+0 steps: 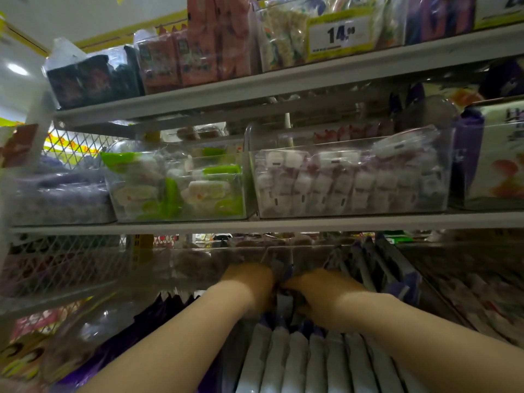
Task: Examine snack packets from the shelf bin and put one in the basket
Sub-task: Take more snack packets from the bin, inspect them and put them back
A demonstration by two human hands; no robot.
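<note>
**Both hands deep in the bin, no packet out yet**

Fingers first: sunk down between the upright snack packets [297, 361], hidden by them and by the backs of the hands. Cannot tell whether grasping a packet, only parting the row, or lying loose. Left hand [249, 285] and right hand [320, 299] close together, backs toward the camera, both reaching into the far part of the shelf bin [309, 251]. Forearms bare, stretched forward from the lower edge of the view, meeting in a narrow V over the near packets.

As for the progress: judged early. Reaching in done, but no packet raised clear of the row and none turned for reading. Left to do, as it seems: pull one packet up, look at it on both sides, perhaps try a second, then carry the chosen one to the basket. Basket not in view here, so no saying on which side.

Packets themselves: standing on edge in a tight row, pale with purple tops, filling the bin on the lowest level seen, under the shelf [283, 224] with the clear bins of wrapped sweets. Probably thin and slippery, so better to pinch near the top edge.
</note>
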